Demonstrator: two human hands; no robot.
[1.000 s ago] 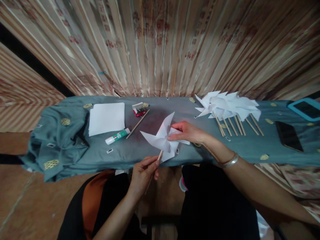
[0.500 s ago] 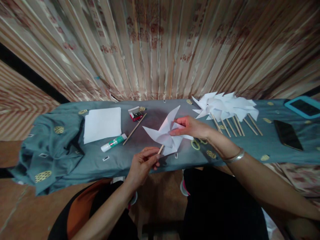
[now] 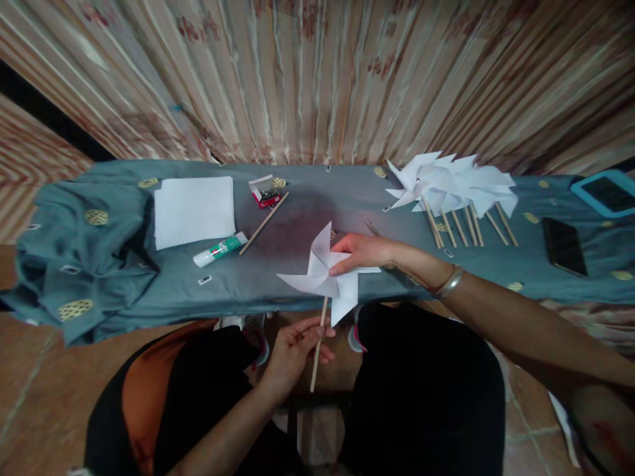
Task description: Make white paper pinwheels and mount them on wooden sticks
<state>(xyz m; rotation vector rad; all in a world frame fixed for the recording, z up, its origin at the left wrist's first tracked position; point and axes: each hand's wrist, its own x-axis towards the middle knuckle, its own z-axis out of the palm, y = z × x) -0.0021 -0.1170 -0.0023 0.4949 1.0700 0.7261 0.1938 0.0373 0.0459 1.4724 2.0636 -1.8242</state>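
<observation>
A white paper pinwheel (image 3: 321, 281) on a thin wooden stick (image 3: 316, 363) is held in front of the table's near edge. My left hand (image 3: 300, 350) pinches the stick below the paper blades, and the stick's lower end pokes out under the fingers. Fingers of my right hand (image 3: 364, 254) are closed on the pinwheel near its centre, covering part of a blade. Scissors (image 3: 380, 231) lie partly hidden behind my right hand.
To the left are a stack of white paper (image 3: 194, 211), a glue stick (image 3: 219, 250), a loose wooden stick (image 3: 262, 223) and a red box of pins (image 3: 266, 197). Several finished pinwheels (image 3: 454, 182) lie at the right, beside a black phone (image 3: 564, 246) and a blue-framed device (image 3: 608, 194).
The pinwheel has come down and towards me, its stick now closer to upright. Both hands moved with it, the left one lower. The camera view has tilted downward.
</observation>
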